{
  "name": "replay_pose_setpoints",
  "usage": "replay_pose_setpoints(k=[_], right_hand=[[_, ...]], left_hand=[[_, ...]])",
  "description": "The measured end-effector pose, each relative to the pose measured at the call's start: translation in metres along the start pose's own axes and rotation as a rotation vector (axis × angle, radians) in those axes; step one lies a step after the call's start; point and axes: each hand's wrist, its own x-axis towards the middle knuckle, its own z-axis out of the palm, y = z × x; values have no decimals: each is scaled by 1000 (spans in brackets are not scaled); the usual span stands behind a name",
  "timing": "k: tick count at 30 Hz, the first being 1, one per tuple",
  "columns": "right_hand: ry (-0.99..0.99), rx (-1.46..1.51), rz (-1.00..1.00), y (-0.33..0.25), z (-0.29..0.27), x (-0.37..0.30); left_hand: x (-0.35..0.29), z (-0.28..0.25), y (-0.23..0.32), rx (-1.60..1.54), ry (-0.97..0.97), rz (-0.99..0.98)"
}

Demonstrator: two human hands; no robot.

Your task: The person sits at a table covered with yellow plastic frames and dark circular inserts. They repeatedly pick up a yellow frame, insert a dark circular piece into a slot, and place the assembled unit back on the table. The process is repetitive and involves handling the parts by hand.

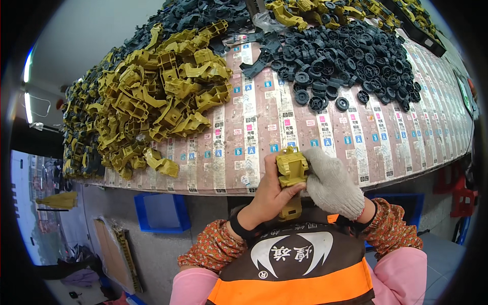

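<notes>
My bare left hand [267, 198] is closed around a yellow plastic toy vehicle body [293, 169], just off the table's near edge, its boxy hollow side facing up. Pressed against the right side of that body is my right hand [333, 184] in a pale knitted glove, fingers curled; a small dark bit shows by its fingertips, too little to name. Below my left thumb more yellow plastic [291, 209] shows in front of the apron; I cannot tell whether it belongs to the same piece.
Yellow vehicle bodies [162, 86] lie heaped on the table's left, with dark parts [188, 20] behind them. Black toy wheels [351, 56] are piled at the far right. The table [284, 127] has a printed tape covering. A blue bin [165, 211] stands below its near edge.
</notes>
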Motion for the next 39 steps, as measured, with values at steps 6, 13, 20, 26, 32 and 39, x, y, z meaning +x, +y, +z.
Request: replay_pose_setpoints(k=[6, 13, 20, 26, 32, 39], right_hand=[[-62, -31, 114, 4, -25, 34], [261, -860, -127, 43, -59, 105], [280, -973, -253, 61, -45, 101], [-1, -177, 79, 15, -21, 38], [27, 202, 44, -7, 10, -4], [80, 130, -9, -8, 23, -18]], left_hand=[[13, 1, -7, -153, 9, -44], [21, -16, 15, -760, 215, -316], [18, -26, 13, -817, 377, -297], [19, -23, 14, -831, 429, -266], [25, -14, 11, -694, 527, -199], [22, -13, 11, -682, 545, -168]])
